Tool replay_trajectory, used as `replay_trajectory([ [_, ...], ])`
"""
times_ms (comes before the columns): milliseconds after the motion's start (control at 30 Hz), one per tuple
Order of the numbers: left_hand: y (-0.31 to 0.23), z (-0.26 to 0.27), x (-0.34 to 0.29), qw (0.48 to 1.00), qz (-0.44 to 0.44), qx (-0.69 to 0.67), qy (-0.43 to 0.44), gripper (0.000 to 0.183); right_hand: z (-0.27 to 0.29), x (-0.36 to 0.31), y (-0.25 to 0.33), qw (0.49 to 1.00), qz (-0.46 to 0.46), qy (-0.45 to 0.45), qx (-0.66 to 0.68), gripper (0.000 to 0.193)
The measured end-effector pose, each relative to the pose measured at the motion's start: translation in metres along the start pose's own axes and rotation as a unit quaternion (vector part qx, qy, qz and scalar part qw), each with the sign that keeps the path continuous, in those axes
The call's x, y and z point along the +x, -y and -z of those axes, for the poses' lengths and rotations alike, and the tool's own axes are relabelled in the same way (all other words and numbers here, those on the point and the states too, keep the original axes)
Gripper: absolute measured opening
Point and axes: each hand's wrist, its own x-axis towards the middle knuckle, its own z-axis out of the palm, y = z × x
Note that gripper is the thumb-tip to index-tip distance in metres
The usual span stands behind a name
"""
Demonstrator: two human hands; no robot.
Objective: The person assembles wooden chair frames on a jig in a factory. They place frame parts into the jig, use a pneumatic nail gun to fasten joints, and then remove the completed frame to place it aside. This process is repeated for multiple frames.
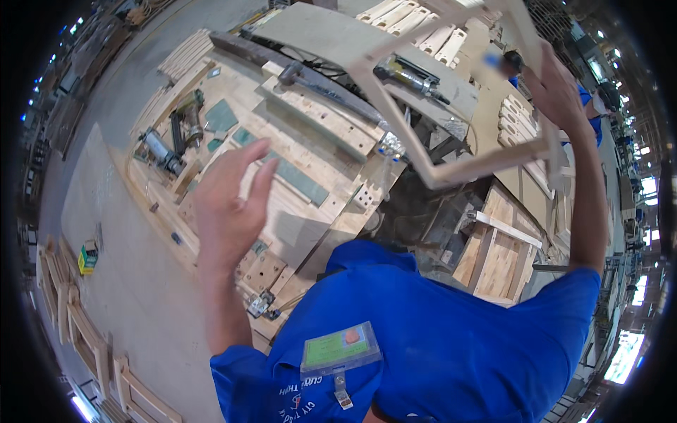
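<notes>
My right hand (pixel 557 92), raised at the upper right, grips one side of a pale wooden frame (pixel 486 165). The frame is held up off the surfaces and tilted, its bars joined in a four-sided shape. Over the wooden workbench (pixel 296 218), my left hand (pixel 229 201) holds nothing, with thumb and fingers apart. Below and beyond that hand lie green strips (pixel 300 180) on the bench. A long wooden block with holes (pixel 317 120) sits farther back, beside a dark metal bar (pixel 303 74). Two air nail guns (pixel 187 120) (pixel 161 151) rest at the bench's left side.
Another air tool (pixel 412 76) lies on a grey table at the back. Slotted wooden parts (pixel 518 120) are stacked at the right, above a wooden crate (pixel 493 254). Wooden frames (pixel 84 331) and a green-yellow box (pixel 87 258) stand at the left. A person in blue (pixel 592 109) is beyond.
</notes>
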Motion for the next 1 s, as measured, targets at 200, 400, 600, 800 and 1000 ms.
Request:
replay_trajectory([
  [200,-0.021,-0.042,-0.033,0.999,-0.006,0.034,0.017,0.047,-0.108,0.086,0.175,0.980,0.037,0.109,0.160,0.054],
  [400,0.039,-0.119,-0.102,0.974,0.133,0.153,0.100,0.044,-0.227,0.088,0.311,0.941,0.106,0.198,0.255,0.052],
  [600,0.078,-0.127,-0.135,0.947,0.261,0.155,0.108,0.028,-0.296,0.080,0.390,0.905,0.148,0.305,0.259,0.055],
  [800,0.091,-0.141,-0.149,0.911,0.342,0.178,0.145,0.029,-0.336,0.072,0.427,0.872,0.177,0.360,0.280,0.058],
  [1000,0.095,-0.149,-0.160,0.914,0.342,0.201,0.082,0.034,-0.358,0.061,0.433,0.861,0.189,0.377,0.283,0.058],
])
